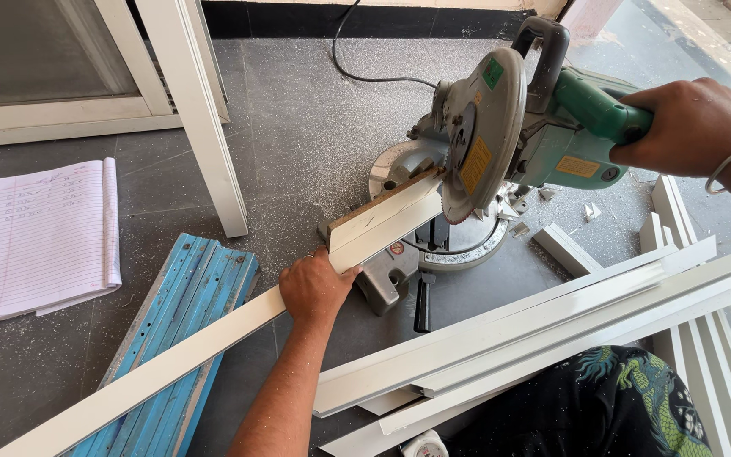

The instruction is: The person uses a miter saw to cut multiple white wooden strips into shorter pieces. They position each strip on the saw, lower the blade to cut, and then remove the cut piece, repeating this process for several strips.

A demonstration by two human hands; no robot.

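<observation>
On the grey floor (315,110), a white profile strip (213,338) is pressed onto the mitre saw (475,144) by the left hand (315,288); the saw handle (602,110) is gripped by the right hand (691,127).

Long white profile strip (213,338) lies slanted across green mitre saw (501,144).

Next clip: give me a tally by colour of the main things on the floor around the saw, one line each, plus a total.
Green: 1, the mitre saw, right hand on its handle.
White: 2, the long strip under the left hand, and the pile of strips.
Blue: 1, the slatted panel.
Pale lined paper: 1, the notepad.
Total: 5
</observation>
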